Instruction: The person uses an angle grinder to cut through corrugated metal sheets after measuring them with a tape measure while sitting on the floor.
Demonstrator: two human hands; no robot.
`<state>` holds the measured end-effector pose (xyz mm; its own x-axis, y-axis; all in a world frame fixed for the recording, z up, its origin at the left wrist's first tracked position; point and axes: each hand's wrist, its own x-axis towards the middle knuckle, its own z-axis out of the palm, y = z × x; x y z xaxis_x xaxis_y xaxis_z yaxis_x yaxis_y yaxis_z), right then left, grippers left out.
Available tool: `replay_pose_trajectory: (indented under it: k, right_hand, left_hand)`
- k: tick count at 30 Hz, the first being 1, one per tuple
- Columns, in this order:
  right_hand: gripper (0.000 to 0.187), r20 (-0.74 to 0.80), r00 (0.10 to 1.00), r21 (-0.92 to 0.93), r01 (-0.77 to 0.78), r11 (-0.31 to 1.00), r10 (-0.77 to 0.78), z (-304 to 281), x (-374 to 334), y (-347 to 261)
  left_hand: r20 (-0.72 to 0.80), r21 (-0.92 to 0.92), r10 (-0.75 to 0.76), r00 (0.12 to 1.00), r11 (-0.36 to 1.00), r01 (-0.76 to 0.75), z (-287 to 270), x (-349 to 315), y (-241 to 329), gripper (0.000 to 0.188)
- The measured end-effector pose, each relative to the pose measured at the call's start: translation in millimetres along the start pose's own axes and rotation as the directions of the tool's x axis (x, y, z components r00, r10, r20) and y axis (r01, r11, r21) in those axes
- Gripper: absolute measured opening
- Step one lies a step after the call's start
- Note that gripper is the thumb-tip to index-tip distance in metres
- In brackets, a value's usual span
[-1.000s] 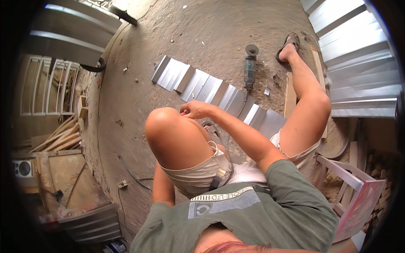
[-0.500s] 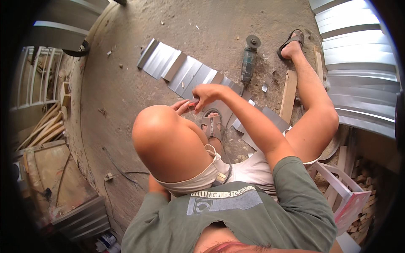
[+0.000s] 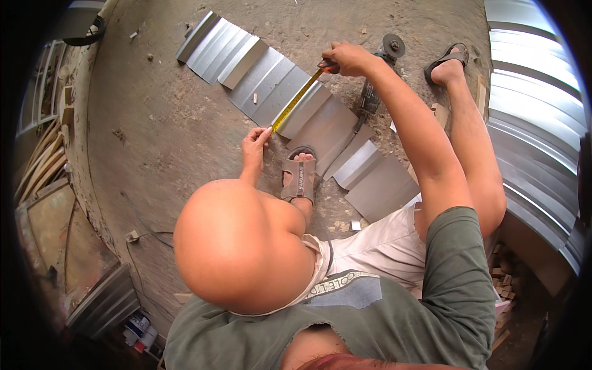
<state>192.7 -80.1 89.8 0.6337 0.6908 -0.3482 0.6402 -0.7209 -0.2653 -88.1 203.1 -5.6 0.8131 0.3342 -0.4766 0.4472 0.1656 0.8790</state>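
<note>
Holding the yellow blade (image 3: 296, 103) of a tape measure (image 3: 330, 65) straight across the ribbed metal sheeting (image 3: 264, 69) on the ground, we have our two hands well apart: the left hand (image 3: 254, 147) pinches the blade's free end at the sheeting's near edge, and the right hand (image 3: 348, 58) is wrapped around the case near the far edge. We cannot tell whether the blade touches the ribs or hangs just above them. If it bridges them or runs askew, the marks could mislead us; if our left fingers slip, the blade could whip back toward the case. The thin metal edges look likely to nick those fingers or our sandalled foot (image 3: 300, 176) close by. Our right forearm passes near the angle grinder (image 3: 372, 95), so a careless swing could knock its disc (image 3: 393, 45), and a tug on its cord could shift the sheeting.
</note>
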Motion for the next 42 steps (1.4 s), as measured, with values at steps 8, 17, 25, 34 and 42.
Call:
replay_pose_trajectory:
  k: [8, 17, 25, 34, 42]
  right_hand:
    - [0.032, -0.096, 0.995, -0.019, -0.010, 1.000, 0.008, 29.9, 9.8, 17.0]
    - [0.043, -0.045, 0.996, -0.131, -0.082, 0.988, 0.077, 0.1, -13.1, 7.0]
    - [0.034, 0.104, 0.992, -0.182, -0.058, 0.982, 0.077, -28.2, -14.8, -24.5]
    - [0.031, 0.009, 0.995, -0.240, -0.095, 0.966, 0.100, -8.0, -9.1, 17.9]
    - [0.037, -0.044, 0.996, -0.300, -0.084, 0.950, 0.075, 10.7, -7.9, 38.1]
  left_hand:
    - [-0.069, 0.002, 0.055, 0.996, 0.998, -0.055, 26.2, 7.4, -0.7, 0.012]
    - [0.073, -0.054, -0.045, 0.996, 0.997, 0.049, 15.2, 13.1, -9.8, 0.025]
    - [0.074, -0.211, -0.050, 0.996, 0.975, 0.065, 5.1, -6.8, -14.8, 0.019]
    - [0.048, -0.125, -0.236, 0.971, 0.963, 0.240, 13.0, -10.7, 2.9, 0.022]
    - [0.080, 0.041, -0.192, 0.978, 0.981, 0.189, 18.6, -1.4, 9.3, 0.024]
